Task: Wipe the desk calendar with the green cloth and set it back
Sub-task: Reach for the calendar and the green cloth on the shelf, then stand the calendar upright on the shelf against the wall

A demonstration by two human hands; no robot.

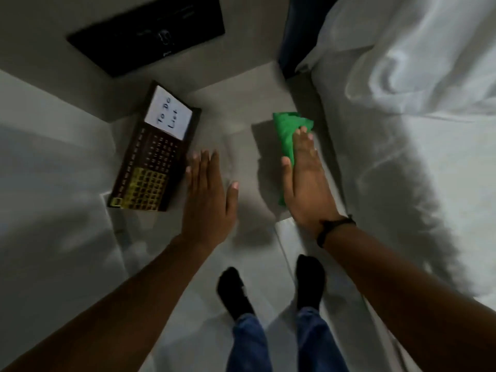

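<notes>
The desk calendar (pixel 154 154) is a dark brown board with a white "To Do List" card at its top and yellow date squares at its bottom; it rests on a pale grey surface (pixel 228 116) at left. My left hand (pixel 208 200) is flat with fingers spread, just right of the calendar's lower edge, holding nothing. The green cloth (pixel 285 135) lies folded on the same surface to the right. My right hand (pixel 304 181) rests flat on the cloth, fingers straight, thumb over its left edge.
A black flat panel (pixel 150 33) hangs on the wall behind. A bed with rumpled white sheets (pixel 402 103) fills the right side, with a dark blue headboard (pixel 300 30) at its top. My feet in black socks (pixel 271 288) stand on the floor below.
</notes>
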